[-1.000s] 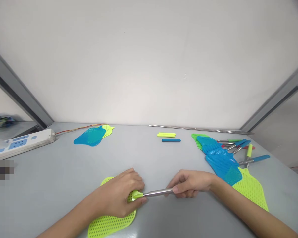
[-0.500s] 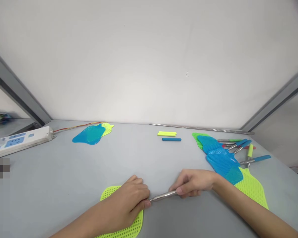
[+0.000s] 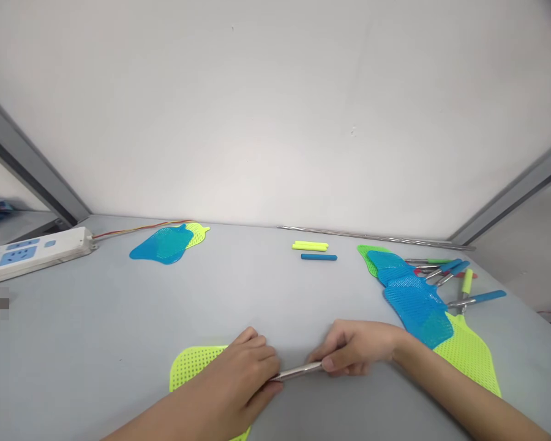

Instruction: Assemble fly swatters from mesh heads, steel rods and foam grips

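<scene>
My left hand [image 3: 253, 370] is closed over the neck of a yellow-green fly swatter head [image 3: 191, 362], whose perforated sheet lies partly hidden under the hand and forearm. A silver metal rod [image 3: 300, 371] runs between my two hands, its left end meeting the swatter's neck inside my left fingers, where the joint is hidden. My right hand [image 3: 349, 350] is closed around the rod's other end, thumb on top. Whatever handle lies inside the right hand cannot be seen.
Several fly swatters with blue [image 3: 413, 303] and yellow-green [image 3: 471, 352] heads overlap at right. Yellow [image 3: 310, 246] and blue [image 3: 319, 257] handle sleeves lie mid-table. Thin metal rods [image 3: 371, 236] rest along the wall. Loose blue [image 3: 158, 246] and yellow [image 3: 197, 234] heads and a power strip [image 3: 41, 252] are at left.
Less of the rod shows between my hands; its narrow ringed left end is now covered by my left fingers. The swatter head has shifted a little left, and the view has moved slightly.
</scene>
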Demonstrator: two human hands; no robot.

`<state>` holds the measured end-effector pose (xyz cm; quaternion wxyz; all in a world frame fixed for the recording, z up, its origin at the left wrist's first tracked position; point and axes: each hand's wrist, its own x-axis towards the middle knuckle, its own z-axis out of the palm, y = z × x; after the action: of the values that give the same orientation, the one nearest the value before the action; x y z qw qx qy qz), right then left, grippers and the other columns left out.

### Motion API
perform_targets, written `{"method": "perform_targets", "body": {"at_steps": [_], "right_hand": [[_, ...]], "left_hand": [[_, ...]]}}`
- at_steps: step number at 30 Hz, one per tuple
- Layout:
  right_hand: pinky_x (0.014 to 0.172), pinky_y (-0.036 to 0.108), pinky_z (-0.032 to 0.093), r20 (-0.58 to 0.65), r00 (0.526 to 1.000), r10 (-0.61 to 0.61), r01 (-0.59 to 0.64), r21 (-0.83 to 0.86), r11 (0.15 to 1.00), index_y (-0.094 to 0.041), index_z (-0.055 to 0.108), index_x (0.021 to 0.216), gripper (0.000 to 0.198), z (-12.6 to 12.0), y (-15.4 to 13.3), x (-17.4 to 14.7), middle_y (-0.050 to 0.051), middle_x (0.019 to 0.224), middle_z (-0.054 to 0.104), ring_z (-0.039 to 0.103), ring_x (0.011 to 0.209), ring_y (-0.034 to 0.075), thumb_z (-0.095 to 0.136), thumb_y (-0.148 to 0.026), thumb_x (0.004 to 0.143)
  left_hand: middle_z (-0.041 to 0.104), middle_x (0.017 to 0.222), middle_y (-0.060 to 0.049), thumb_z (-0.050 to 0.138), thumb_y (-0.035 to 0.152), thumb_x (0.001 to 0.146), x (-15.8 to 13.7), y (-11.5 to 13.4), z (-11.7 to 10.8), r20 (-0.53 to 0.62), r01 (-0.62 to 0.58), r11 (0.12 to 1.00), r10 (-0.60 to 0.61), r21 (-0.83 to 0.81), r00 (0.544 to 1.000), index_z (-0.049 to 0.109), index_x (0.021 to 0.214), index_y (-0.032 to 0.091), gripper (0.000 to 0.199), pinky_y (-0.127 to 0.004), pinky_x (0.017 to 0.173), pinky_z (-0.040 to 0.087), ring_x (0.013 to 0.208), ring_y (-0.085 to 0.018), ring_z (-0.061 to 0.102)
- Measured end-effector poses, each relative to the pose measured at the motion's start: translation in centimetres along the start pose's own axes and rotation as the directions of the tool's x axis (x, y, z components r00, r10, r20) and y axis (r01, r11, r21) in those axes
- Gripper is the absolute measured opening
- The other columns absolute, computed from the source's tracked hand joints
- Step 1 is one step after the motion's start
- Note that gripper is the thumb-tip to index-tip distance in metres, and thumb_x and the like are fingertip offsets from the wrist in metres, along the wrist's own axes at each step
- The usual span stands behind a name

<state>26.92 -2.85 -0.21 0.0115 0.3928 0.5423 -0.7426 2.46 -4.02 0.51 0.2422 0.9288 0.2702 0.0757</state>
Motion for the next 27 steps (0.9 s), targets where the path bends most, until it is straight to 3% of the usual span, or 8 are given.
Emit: {"method": "perform_targets", "body": {"at_steps": [5,10,20,24,27], "right_hand": [[0.036,0.016,0.02,-0.034,0.999,-0.041,0.043,0.067,0.997,-0.016,0.058,0.1,0.035,0.6,0.1,0.5,-0.003,0.062,0.04,0.028,0.042,0.001,0.054,-0.038,0.073],[0.035,0.017,0.016,0.029,0.992,-0.12,0.113,0.184,0.976,-0.014,0.057,0.101,0.034,0.7,0.1,0.6,-0.003,0.061,0.043,0.022,0.04,0.001,0.053,-0.036,0.074],[0.033,0.017,0.027,-0.022,0.984,-0.175,0.175,0.222,0.959,-0.012,0.052,0.106,0.042,0.1,0.4,1.0,0.001,0.066,0.052,0.032,0.037,0.002,0.048,-0.041,0.076],[0.033,0.017,0.029,-0.151,0.967,-0.204,0.235,0.234,0.943,-0.012,0.051,0.106,0.039,-0.8,0.5,1.0,0.001,0.064,0.051,0.033,0.036,0.003,0.045,-0.04,0.078],[0.036,0.018,0.031,-0.38,0.896,-0.23,0.343,0.264,0.902,-0.017,0.047,0.109,0.037,-1.9,0.6,0.8,0.002,0.071,0.053,0.036,0.038,0.003,0.046,-0.038,0.078]], "left_hand": [[0.051,0.068,0.001,0.036,0.02,0.084,0.1,-0.7,0.0,-0.02,0.031,0.999,-0.031,0.035,0.999,0.048,0.07,0.019,0.019,-0.028,0.067,0.033,0.066,-0.014,0.046],[0.051,0.065,0.002,0.039,0.028,0.084,0.4,-0.8,-0.6,-0.018,0.055,0.997,-0.054,0.062,0.998,0.048,0.069,0.019,0.02,-0.025,0.06,0.033,0.064,-0.014,0.046],[0.05,0.068,0.001,0.033,0.026,0.086,0.4,-1.9,-1.1,-0.025,0.041,0.995,-0.039,0.091,0.999,0.05,0.075,0.021,0.021,-0.025,0.064,0.034,0.069,-0.015,0.045],[0.05,0.067,0.001,0.031,0.028,0.087,0.3,-2.6,-1.5,-0.074,0.114,0.99,-0.107,0.087,0.991,0.048,0.072,0.02,0.023,-0.025,0.062,0.033,0.072,-0.016,0.043],[0.05,0.07,0.0,0.029,0.029,0.087,0.3,-2.8,-1.8,-0.096,0.152,0.985,-0.144,0.083,0.985,0.046,0.072,0.02,0.024,-0.026,0.063,0.033,0.074,-0.016,0.042]]}}
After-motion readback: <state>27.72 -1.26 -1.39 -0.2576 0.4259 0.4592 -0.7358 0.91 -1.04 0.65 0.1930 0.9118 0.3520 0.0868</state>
